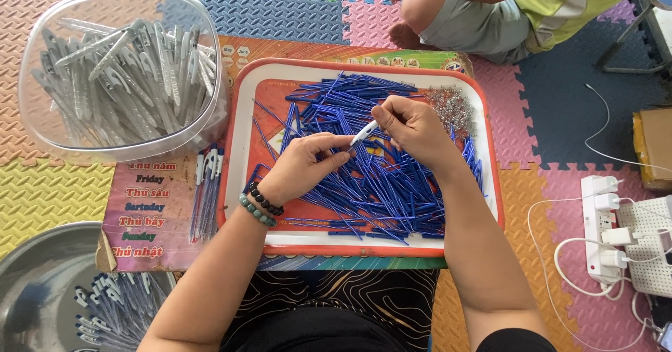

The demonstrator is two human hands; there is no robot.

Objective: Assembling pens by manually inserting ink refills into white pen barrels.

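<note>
Hands: left hand (302, 163) and right hand (411, 126) are pinching opposite ends of one slim white plastic pen barrel (364, 133).
Axis: barrel is slanting from lower left to upper right, between both hands.
Location: barrel is hovering over the red-rimmed white plastic tray (238, 149).
Tray contents: loose thin blue ink refills (392, 191); small metal springs (451, 107).
Nearby: clear plastic tub of grey pen parts (119, 72).

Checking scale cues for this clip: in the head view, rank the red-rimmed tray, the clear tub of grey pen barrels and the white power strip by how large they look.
1. Red-rimmed tray, clearly largest.
2. Clear tub of grey pen barrels.
3. White power strip, smallest.
The tub stands taller, so nearer the camera, which may inflate it a little.
</note>
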